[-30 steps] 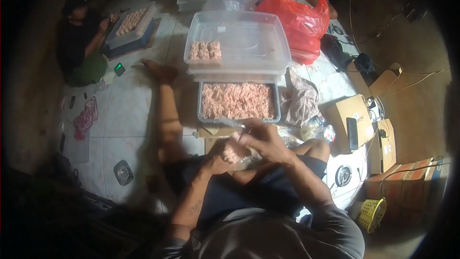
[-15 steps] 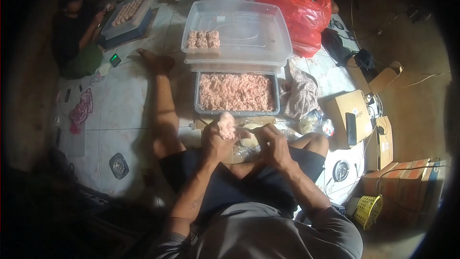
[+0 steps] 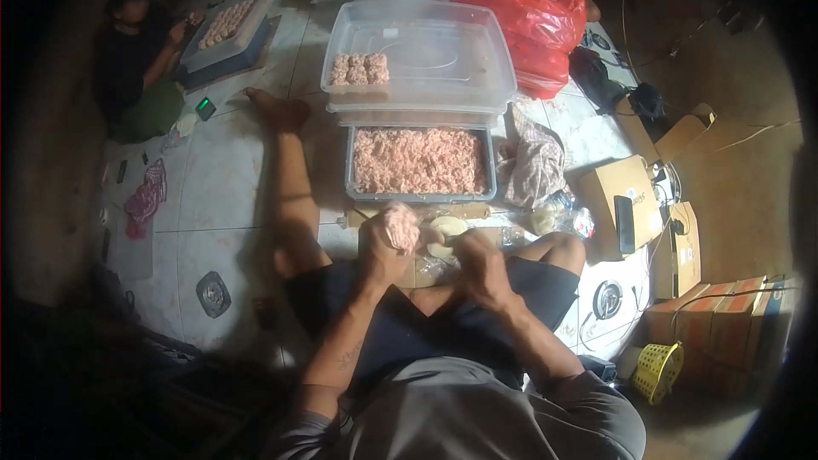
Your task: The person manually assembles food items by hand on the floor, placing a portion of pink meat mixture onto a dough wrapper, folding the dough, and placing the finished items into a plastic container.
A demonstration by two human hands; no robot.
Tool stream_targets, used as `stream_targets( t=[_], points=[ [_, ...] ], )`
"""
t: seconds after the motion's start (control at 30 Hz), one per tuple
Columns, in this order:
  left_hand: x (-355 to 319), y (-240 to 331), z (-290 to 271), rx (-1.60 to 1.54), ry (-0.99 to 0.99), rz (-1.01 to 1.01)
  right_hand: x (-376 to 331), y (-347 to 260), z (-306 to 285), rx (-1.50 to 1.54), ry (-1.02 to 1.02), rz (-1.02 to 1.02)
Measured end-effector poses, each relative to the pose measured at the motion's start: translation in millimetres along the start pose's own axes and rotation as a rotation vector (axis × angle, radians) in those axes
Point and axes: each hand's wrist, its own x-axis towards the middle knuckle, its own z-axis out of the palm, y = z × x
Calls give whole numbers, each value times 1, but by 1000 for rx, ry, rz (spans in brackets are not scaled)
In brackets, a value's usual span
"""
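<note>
A lump of pale pink minced filling (image 3: 400,228) sits in my left hand (image 3: 380,257), whose fingers curl round it just in front of the grey tub. My right hand (image 3: 486,268) is closed a little to the right; what its fingers grip is blurred and hidden. Pale round wrappers (image 3: 448,226) lie in a small pile between the two hands, with clear plastic beneath. The grey tub (image 3: 351,166), full of the same pink filling, stands just beyond my hands. Behind it, a clear plastic box (image 3: 443,55) holds several shaped pieces (image 3: 360,70) in its near left part.
To the right lie a checked cloth (image 3: 538,162), an open cardboard box (image 3: 618,200) and a yellow basket (image 3: 658,372). A red plastic bag (image 3: 528,34) stands at the far right. At the far left a person (image 3: 132,60) sits beside a tray of shaped pieces (image 3: 228,21).
The lump in my left hand now looks rounder and sits slightly lower. My right hand has turned and shifted a little left, its fingers more blurred.
</note>
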Motion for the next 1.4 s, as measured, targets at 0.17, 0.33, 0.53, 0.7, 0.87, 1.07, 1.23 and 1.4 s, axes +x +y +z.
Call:
stream_targets(
  t=[0.17, 0.33, 0.53, 0.7, 0.87, 1.07, 1.23, 1.4],
  points=[
    [6, 6, -15, -92, -63, 1, -24, 23, -5, 596, -112, 492],
    [1, 6, -15, -476, 11, -38, -30, 15, 20, 865, -149, 472],
    [-10, -2, 6, -235, 58, -28, -3, -2, 39, 372, -1, 75],
    [-7, -9, -11, -436, 32, -249, -12, 16, 6, 375, 1, 289],
    [-9, -11, 6, -267, -39, 13, -21, 11, 40, 604, -73, 237],
    [4, 17, -10, -197, -104, -151, -14, 12, 14, 183, 26, 111],
    [-5, -1, -20, -553, -65, -218, -24, 4, 17, 443, -64, 141],
    [-10, -15, 6, 29, 122, -119, 2, -17, 31, 92, 38, 2]
  ],
)
